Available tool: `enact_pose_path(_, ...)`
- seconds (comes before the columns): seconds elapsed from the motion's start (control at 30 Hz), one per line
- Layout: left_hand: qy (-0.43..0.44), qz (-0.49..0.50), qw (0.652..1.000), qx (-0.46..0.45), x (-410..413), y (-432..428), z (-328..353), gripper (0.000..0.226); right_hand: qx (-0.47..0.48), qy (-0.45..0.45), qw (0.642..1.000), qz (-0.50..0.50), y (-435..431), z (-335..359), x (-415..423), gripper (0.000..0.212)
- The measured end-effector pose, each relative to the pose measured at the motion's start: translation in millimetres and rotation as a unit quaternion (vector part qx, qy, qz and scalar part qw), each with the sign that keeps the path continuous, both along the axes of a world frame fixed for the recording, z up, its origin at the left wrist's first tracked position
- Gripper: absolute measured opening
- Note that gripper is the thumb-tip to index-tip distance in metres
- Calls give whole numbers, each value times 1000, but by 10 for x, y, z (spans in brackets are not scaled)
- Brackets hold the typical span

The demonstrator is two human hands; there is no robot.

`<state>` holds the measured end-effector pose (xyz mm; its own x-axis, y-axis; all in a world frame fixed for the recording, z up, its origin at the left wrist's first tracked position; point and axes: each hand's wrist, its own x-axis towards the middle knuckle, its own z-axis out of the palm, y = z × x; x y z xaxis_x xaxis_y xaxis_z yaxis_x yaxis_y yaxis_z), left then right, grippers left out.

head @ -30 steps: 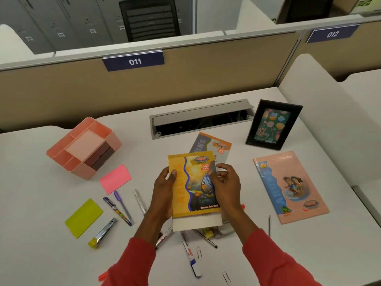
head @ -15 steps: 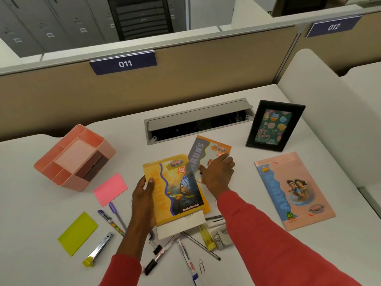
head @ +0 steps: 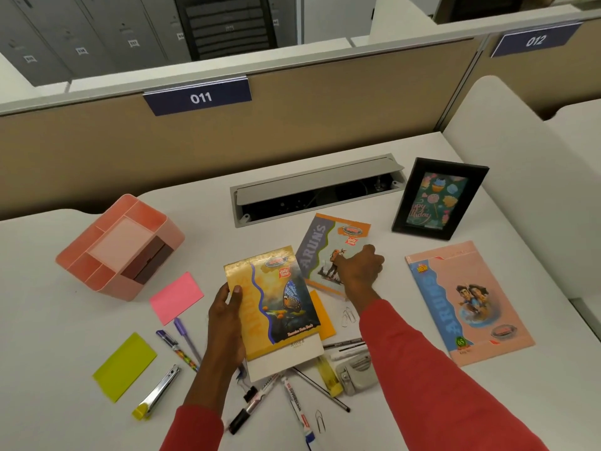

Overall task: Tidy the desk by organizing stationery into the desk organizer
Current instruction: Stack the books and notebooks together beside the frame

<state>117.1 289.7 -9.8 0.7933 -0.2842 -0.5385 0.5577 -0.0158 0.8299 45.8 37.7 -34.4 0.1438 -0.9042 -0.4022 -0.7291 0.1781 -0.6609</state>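
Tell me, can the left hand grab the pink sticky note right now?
Probably not yet. The left hand grips the yellow notebook, so its fingers are full. The pink sticky note lies close by on its left with nothing between them, so once the notebook is down the way looks free.

This was an open-plan office. A tan cubicle partition (head: 292, 131) ran along the back of the white tabletop (head: 65, 320), carrying a blue plate numbered 011 (head: 198, 98). A second plate, 012 (head: 535, 40), hung on the next stretch to its right. Behind the partition stood grey numbered lockers (head: 81, 37) and a black mesh-backed chair (head: 227, 24). Just in front of it, a grey cable hatch (head: 318, 190) sat open in the tabletop.
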Motion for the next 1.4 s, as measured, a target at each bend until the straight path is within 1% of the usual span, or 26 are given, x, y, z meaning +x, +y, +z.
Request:
enact_pose_path(0.1, -6, 2, 1000, -4, 3, 11, -5, 30, -18, -160, 987, -8, 20, 106, -99, 40)
enact_pose_path(0.13, -11, 1, 1000, -7, 0, 11, 1, 30, -19, -201, 979, -9, 20, 175, -149, 34)
enact_pose_path(0.17, -14, 1, 1000, -9, -2, 9, 16, 30, -28, -222, 975, -4, 13, 252, -203, 30)
enact_pose_path(0.3, -24, 6, 1000, -9, -13, -8, 25, 30, -90, -229, 967, 61, -45, 535, -448, 32)
enact_pose_path(0.37, -27, 6, 1000, 3, -32, -40, 28, 34, -91, -255, 960, 72, -35, 711, -576, 33)
enact_pose_path(0.43, -28, 1, 1000, 12, -70, -84, 48, 36, -69, -293, 950, 81, 7, 897, -692, 35)
enact_pose_path(0.5, -28, -3, 1000, 13, -105, -126, 28, 38, -20, -340, 935, 94, 79, 1043, -777, 38)
enact_pose_path(0.53, -34, -8, 999, 14, -108, -147, -12, 44, 5, -358, 928, 100, 135, 1086, -806, 41)
enact_pose_path(0.57, -39, -17, 999, 12, -117, -162, -49, 55, 21, -369, 923, 111, 207, 1115, -827, 43)
enact_pose_path(0.6, -39, -24, 999, 6, -129, -177, -105, 66, 25, -368, 921, 127, 286, 1113, -842, 45)
enact_pose_path(0.63, -33, -31, 999, -7, -138, -190, -146, 71, 27, -363, 920, 144, 366, 1093, -854, 46)
enact_pose_path(0.67, -31, -40, 998, -24, -187, -219, -63, 66, 26, -356, 920, 161, 439, 1064, -865, 46)
enact_pose_path(0.73, -35, -42, 998, -43, -301, -258, 173, 46, 29, -343, 921, 182, 554, 974, -893, 44)
enact_pose_path(0.8, -22, -41, 997, -61, -348, -277, 215, 36, 22, -332, 924, 188, 633, 885, -915, 42)
enact_pose_path(0.87, -12, -45, 996, -74, -398, -287, 250, 35, -12, -313, 931, 187, 704, 796, -938, 42)
enact_pose_path(0.93, 0, -41, 996, -85, -422, -301, 283, 44, -53, -282, 940, 182, 773, 720, -957, 47)
enact_pose_path(0.97, 13, -39, 995, -94, -432, -319, 308, 47, -53, -276, 943, 178, 796, 689, -967, 49)
enact_pose_path(1.07, 39, -41, 989, -135, -477, -373, 361, 34, -18, -289, 940, 178, 809, 656, -997, 51)
enact_pose_path(1.1, 41, -43, 988, -141, -481, -390, 356, 34, -14, -291, 939, 183, 800, 653, -1007, 51)
enact_pose_path(1.23, 36, -36, 990, -130, -511, -444, 358, 44, -16, -278, 939, 201, 768, 604, -1051, 59)
enact_pose_path(1.33, 27, -35, 993, -108, -555, -516, 359, 40, -12, -269, 941, 206, 735, 573, -1094, 63)
enact_pose_path(1.4, 25, -47, 993, -105, -607, -578, 364, 43, -8, -260, 944, 205, 707, 563, -1133, 64)
